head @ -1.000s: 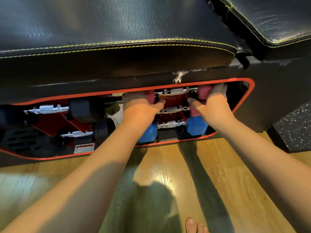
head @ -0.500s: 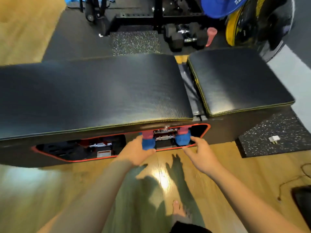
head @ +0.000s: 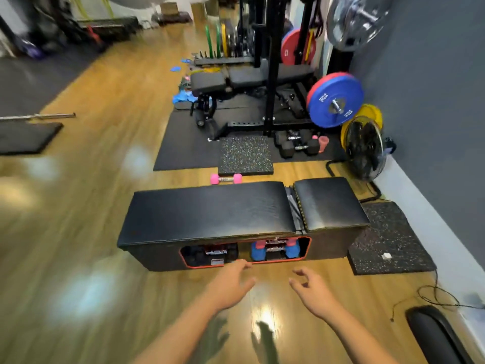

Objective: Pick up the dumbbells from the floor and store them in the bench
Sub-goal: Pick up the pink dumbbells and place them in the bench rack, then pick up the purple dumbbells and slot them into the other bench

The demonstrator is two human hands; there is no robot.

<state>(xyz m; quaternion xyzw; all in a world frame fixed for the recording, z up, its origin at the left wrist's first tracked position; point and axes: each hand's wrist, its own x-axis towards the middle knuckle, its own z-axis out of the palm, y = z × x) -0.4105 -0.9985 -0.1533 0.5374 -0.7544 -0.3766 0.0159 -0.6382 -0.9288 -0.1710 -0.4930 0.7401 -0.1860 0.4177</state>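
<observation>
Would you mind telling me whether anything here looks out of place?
Yes: one pink dumbbell lies on the wooden floor behind the bench, while others sit in its storage opening. Both hands are empty.

Glossy wood floor (head: 105,258), seemingly leather bench (head: 210,211), speckled rubber mat (head: 245,153)

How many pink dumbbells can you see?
2: one pink dumbbell on the floor behind the bench, one stored inside it above the blue one. More may be hidden.

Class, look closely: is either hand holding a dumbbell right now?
No: the left hand and right hand are both open and empty above the floor.
</observation>
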